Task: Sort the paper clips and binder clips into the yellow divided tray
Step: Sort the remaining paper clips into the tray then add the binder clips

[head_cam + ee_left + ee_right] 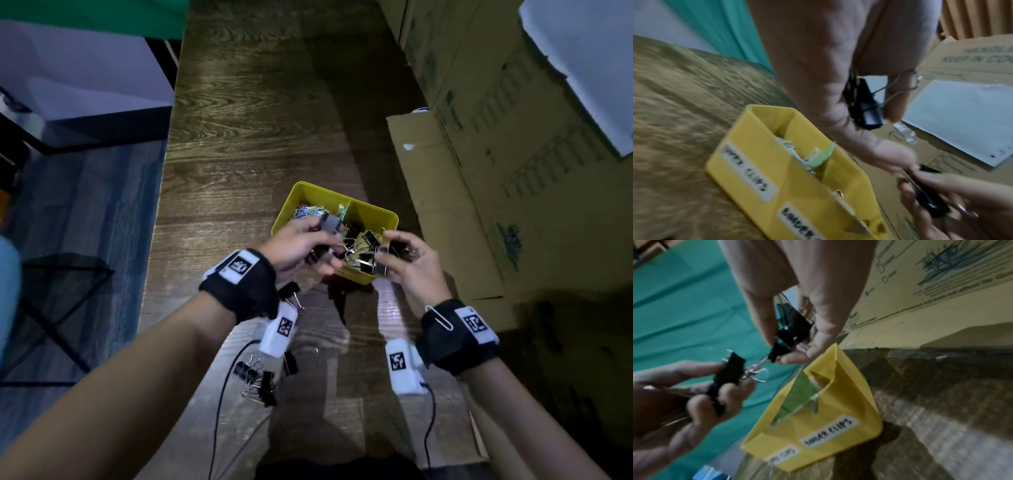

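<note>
Above the yellow plastic divided tray [371,209], left hand [298,246] and right hand [409,260] each pinch stiff black metal binder clips [791,331], light but tangle-prone, best gripped by their bodies.

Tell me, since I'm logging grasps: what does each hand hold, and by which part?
Left hand: black binder clips, gripped by their bodies. Right hand: more black clips, pinched at the bodies.

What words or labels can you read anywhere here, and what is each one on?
"BINDER CLIPS": white label on the yellow tray, seen upside down.
"BINDER": the same label, cut off.
Paper clips label: too blurred.
"KEEP IN COO": cardboard box, cut off.
Other box print: too blurred.
Wristband markers: patterns, no words.
</note>
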Demonstrator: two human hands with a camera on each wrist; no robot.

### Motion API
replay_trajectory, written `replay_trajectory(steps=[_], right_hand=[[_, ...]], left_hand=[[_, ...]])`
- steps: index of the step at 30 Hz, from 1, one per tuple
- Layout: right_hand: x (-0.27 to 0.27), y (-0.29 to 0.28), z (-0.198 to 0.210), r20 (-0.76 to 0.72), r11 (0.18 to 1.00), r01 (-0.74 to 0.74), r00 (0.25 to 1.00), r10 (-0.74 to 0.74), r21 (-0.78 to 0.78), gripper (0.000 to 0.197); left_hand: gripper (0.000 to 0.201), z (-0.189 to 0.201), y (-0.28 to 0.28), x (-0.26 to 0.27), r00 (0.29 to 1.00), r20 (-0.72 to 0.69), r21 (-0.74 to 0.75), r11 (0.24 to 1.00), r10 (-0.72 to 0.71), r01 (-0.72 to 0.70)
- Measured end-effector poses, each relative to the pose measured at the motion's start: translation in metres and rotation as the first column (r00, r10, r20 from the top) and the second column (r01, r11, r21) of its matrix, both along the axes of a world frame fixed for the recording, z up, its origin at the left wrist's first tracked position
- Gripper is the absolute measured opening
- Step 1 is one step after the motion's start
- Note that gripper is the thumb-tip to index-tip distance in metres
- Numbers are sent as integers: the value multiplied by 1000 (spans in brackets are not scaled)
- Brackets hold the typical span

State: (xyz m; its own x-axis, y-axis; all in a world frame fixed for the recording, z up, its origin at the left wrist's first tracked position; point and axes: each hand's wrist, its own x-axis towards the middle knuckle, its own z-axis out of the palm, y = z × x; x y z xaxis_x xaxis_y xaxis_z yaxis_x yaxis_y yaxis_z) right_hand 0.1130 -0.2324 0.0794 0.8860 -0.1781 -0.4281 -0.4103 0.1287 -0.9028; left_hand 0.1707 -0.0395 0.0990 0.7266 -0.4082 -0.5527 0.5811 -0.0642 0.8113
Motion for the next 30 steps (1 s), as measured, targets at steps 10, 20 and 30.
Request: replay_trajectory(steps=[10, 20, 30], right_hand=[[58, 0, -35, -135, 989, -13, 991, -7, -148, 67], [57, 1, -23, -135, 989, -142, 981, 136, -34, 60], [30, 12, 7, -112, 903, -413, 909, 401, -120, 14]], left_hand=[[24, -9, -73, 27, 993, -88, 179, 982, 77, -60], [37, -2, -57, 27, 990, -104, 176, 982, 92, -72], [23, -23, 53, 20, 996, 68, 346, 935, 58, -78]])
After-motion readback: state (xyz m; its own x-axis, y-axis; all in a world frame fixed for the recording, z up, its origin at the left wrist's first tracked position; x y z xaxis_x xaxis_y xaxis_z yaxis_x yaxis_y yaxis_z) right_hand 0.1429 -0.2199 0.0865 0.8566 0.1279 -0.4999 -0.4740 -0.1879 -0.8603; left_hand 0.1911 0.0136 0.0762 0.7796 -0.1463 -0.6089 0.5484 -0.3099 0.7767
